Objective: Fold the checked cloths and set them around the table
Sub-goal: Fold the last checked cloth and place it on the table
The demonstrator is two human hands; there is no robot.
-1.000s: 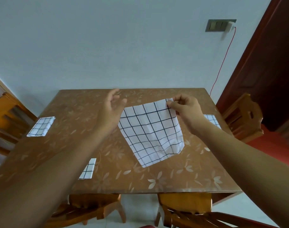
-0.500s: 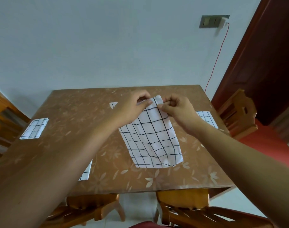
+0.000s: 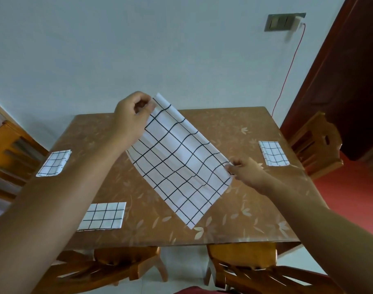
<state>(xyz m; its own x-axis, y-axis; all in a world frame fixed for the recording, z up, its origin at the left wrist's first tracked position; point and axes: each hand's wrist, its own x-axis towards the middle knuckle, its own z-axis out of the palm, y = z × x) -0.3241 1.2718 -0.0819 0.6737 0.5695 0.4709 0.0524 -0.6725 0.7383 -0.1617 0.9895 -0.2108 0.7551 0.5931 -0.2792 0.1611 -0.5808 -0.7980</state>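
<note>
A white checked cloth, folded into a long strip, hangs stretched in the air above the brown table. My left hand pinches its far upper corner, raised high. My right hand pinches the corner at its right end, lower down. The cloth slopes from upper left to lower right, and its free lower corner hangs near the table's front. Three folded checked cloths lie on the table: one at the left edge, one at the front left, one at the right edge.
Wooden chairs stand at the left, at the right and two tucked under the front edge. A pale wall is behind the table, with a switch plate and a red cable. A dark door is at the right.
Both hands held the cloth's top edge close together over the table. Now the left hand has lifted its corner up and the right has slid down and right, stretching the strip out aslant.
</note>
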